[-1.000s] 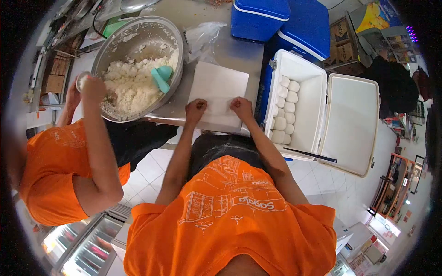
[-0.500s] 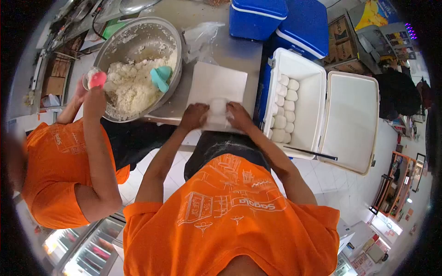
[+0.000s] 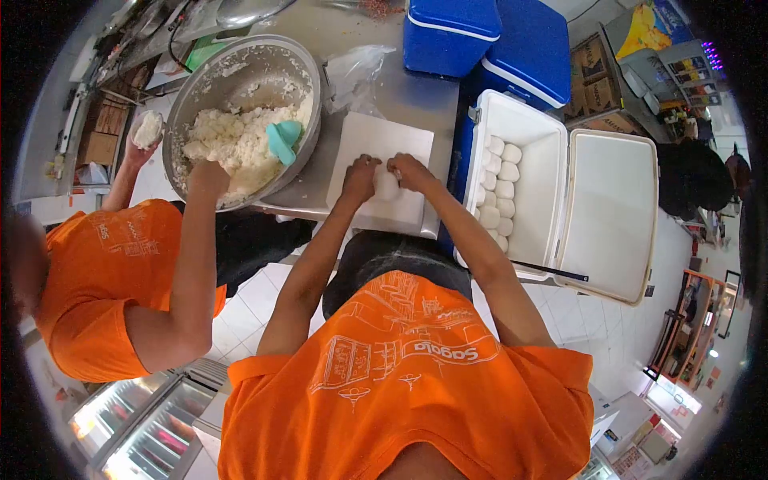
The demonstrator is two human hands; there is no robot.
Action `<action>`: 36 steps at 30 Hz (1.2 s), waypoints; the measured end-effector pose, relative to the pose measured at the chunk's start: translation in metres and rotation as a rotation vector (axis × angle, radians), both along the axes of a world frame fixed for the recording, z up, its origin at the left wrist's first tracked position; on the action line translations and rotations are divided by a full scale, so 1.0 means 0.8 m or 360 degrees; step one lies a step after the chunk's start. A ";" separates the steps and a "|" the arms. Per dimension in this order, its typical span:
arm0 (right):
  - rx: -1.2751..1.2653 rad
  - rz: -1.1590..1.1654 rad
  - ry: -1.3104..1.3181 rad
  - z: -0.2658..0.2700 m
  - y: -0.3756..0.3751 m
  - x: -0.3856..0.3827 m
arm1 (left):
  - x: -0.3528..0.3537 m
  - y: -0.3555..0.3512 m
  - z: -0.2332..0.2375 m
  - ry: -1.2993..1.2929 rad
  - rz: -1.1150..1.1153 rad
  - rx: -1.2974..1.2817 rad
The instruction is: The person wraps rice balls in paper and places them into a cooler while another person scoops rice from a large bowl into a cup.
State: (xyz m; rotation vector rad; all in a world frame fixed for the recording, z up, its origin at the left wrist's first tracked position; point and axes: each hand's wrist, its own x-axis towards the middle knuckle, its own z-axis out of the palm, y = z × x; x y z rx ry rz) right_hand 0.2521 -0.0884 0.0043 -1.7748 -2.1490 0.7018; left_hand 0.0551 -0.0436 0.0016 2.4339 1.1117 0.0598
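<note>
On a stack of white sheets [image 3: 358,144] in front of me lies a white lump [image 3: 387,187], which seems covered by a thin see-through wrapper. My left hand [image 3: 360,178] is closed at the lump's upper left, its fingers pinching the wrapper. My right hand [image 3: 410,171] is closed at the upper right, also pinching the wrapper. Both hands partly hide the lump's far end. Right of me, an open white-lined cooler [image 3: 532,172] holds several similar white lumps [image 3: 504,190] along its left side.
At left, a co-worker's hand [image 3: 208,181] reaches into a big metal bowl [image 3: 310,74] of white crumbly food with a turquoise scoop [image 3: 283,142]; their other hand holds a filled cup [image 3: 148,130]. Clear plastic [image 3: 356,68] and blue coolers [image 3: 448,36] stand behind. The cooler lid [image 3: 608,212] hangs open rightward.
My hands have moved from the lump's sides to its far end and closer together. The co-worker's near hand has dropped to the bowl; the pink scoop is hidden now. The cup moved out left.
</note>
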 end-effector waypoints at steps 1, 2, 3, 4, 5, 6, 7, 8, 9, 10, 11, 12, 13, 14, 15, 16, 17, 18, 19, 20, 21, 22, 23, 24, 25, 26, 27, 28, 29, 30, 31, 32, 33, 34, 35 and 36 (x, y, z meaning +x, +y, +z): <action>-0.0115 0.0071 0.0117 0.002 -0.004 0.003 | -0.012 -0.003 -0.006 -0.0454 -0.0112 0.0231; -0.0231 0.0143 0.0235 0.003 -0.010 0.006 | -0.023 -0.002 -0.012 -0.0454 -0.0109 0.0242; -0.0405 0.0090 0.0634 0.010 -0.019 0.010 | -0.033 -0.006 0.013 -0.0549 -0.0071 -0.0191; -0.0403 0.0084 0.0644 0.020 -0.028 0.010 | -0.044 -0.012 0.035 -0.0631 -0.0036 -0.0636; -0.0543 0.0130 0.0949 0.035 -0.036 0.011 | -0.052 -0.017 0.050 -0.0623 -0.0043 -0.0639; -0.0687 0.0180 0.1253 0.055 -0.045 0.010 | -0.060 -0.023 0.063 -0.0853 0.0034 -0.0791; -0.0695 0.0175 0.1259 0.083 -0.055 0.004 | -0.066 -0.029 0.078 -0.1083 0.0116 -0.0943; -0.0797 -0.0060 0.1548 0.117 -0.066 -0.005 | -0.072 -0.037 0.106 -0.1078 0.0122 -0.0957; -0.0893 -0.0303 0.1829 0.138 -0.074 -0.013 | -0.075 -0.042 0.141 -0.1170 0.0317 -0.1297; -0.0897 -0.0304 0.1829 0.145 -0.077 -0.019 | -0.078 -0.043 0.158 -0.1257 0.0513 -0.1630; -0.0807 -0.0377 0.1871 0.150 -0.080 -0.026 | -0.085 -0.039 0.133 -0.1354 0.0507 -0.1873; -0.0712 -0.0453 0.1912 0.152 -0.082 -0.028 | -0.084 -0.039 0.135 -0.1348 0.0501 -0.1875; -0.0703 -0.0462 0.1917 0.154 -0.085 -0.029 | -0.083 -0.040 0.139 -0.1414 0.0610 -0.2090; -0.0672 -0.0537 0.1986 0.155 -0.086 -0.028 | -0.081 -0.039 0.142 -0.1476 0.0717 -0.2301; -0.0642 -0.0616 0.2057 0.156 -0.088 -0.027 | -0.074 -0.037 0.136 -0.1464 0.0705 -0.2304; -0.0632 -0.0630 0.2062 0.155 -0.091 -0.025 | -0.061 -0.037 0.121 -0.1441 0.0617 -0.2204; -0.0624 -0.0728 0.1976 0.152 -0.092 -0.016 | -0.045 -0.035 0.105 -0.1421 0.0522 -0.2104; -0.0619 -0.0829 0.1889 0.147 -0.096 -0.009 | -0.032 -0.037 0.076 -0.1410 0.0504 -0.2113; -0.0618 -0.0851 0.1892 0.139 -0.105 -0.005 | -0.023 -0.045 0.039 -0.1344 0.0508 -0.1246; -0.0586 -0.0940 0.1893 0.129 -0.110 -0.001 | -0.011 -0.051 0.021 -0.1232 0.0481 -0.0378; -0.0540 -0.1024 0.1895 0.124 -0.109 0.005 | 0.001 -0.060 0.023 -0.1281 0.0605 -0.0390; -0.0523 -0.1044 0.1900 0.123 -0.112 0.007 | 0.010 -0.062 0.032 -0.1279 0.0581 -0.0398; -0.0490 -0.1109 0.1922 0.121 -0.119 0.009 | 0.016 -0.065 0.041 -0.1292 0.0551 -0.0806; -0.0460 -0.1173 0.1941 0.120 -0.126 0.011 | 0.023 -0.070 0.057 -0.1288 0.0521 -0.1215; -0.0455 -0.1194 0.1940 0.118 -0.132 0.014 | 0.033 -0.079 0.087 -0.1338 0.0499 -0.1191; -0.0413 -0.1239 0.1959 0.115 -0.137 0.017 | 0.040 -0.081 0.093 -0.1334 0.0483 -0.1202; -0.0372 -0.1283 0.1980 0.116 -0.142 0.019 | 0.045 -0.082 0.095 -0.1355 0.0519 -0.1393; -0.0360 -0.1298 0.1982 0.116 -0.145 0.021 | 0.050 -0.081 0.098 -0.1371 0.0555 -0.1580; -0.0292 -0.1335 0.1799 0.117 -0.148 0.020 | 0.055 -0.080 0.101 -0.1363 0.0541 -0.1586; -0.0225 -0.1368 0.1617 0.124 -0.148 0.017 | 0.062 -0.076 0.106 -0.1484 0.0613 -0.1757; -0.0216 -0.1383 0.1620 0.131 -0.148 0.012 | 0.069 -0.073 0.112 -0.1603 0.0687 -0.1932; -0.0163 -0.1341 0.1816 0.138 -0.149 0.006 | 0.080 -0.075 0.116 -0.1592 0.0675 -0.1941; -0.0108 -0.1289 0.2009 0.144 -0.149 0.003 | 0.097 -0.079 0.135 -0.1308 0.0823 -0.1464; -0.0106 -0.1302 0.2012 0.143 -0.152 0.004 | 0.108 -0.083 0.147 -0.1015 0.0945 -0.0987; -0.0119 -0.1314 0.2063 0.143 -0.153 0.008 | 0.114 -0.077 0.128 -0.1088 0.0929 -0.0827; -0.0128 -0.1326 0.2113 0.143 -0.155 0.014 | 0.121 -0.081 0.130 -0.1091 0.0917 -0.0832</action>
